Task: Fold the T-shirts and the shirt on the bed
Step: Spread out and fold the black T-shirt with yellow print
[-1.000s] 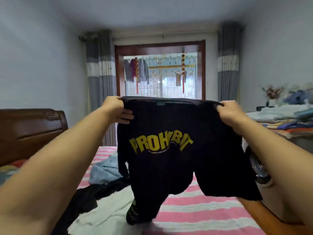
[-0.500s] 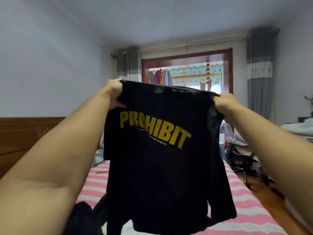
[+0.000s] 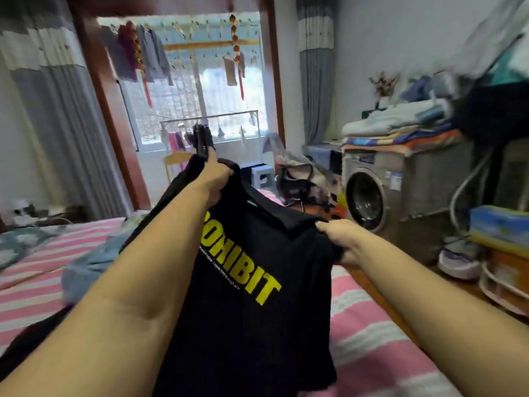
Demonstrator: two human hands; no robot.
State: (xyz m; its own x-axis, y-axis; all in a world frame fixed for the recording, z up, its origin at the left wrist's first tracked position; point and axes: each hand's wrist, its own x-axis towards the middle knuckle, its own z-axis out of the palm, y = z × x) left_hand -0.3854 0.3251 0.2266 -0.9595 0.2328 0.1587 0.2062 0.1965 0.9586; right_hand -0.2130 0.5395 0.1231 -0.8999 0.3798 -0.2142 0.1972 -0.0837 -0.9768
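A black T-shirt (image 3: pixel 257 316) with yellow lettering hangs in the air in front of me, above the pink-and-white striped bed (image 3: pixel 369 348). My left hand (image 3: pixel 213 174) grips one shoulder of it, raised and further away. My right hand (image 3: pixel 339 239) grips the other shoulder, lower and nearer. The shirt slopes down to the right, and its lower part drops out of view at the bottom. A light blue garment (image 3: pixel 86 270) lies crumpled on the bed to the left, and dark cloth (image 3: pixel 31 342) lies below it.
A washing machine (image 3: pixel 380 193) piled with folded laundry stands at the right beyond the bed's edge. Shoes (image 3: pixel 458 259) and stacked boxes (image 3: pixel 501 233) sit on the floor near it. A chair and stool (image 3: pixel 263 176) stand by the balcony door.
The shirt has come down from level at head height and now tilts, left hand high, right hand low. My view has swung down and right towards the washing machine.
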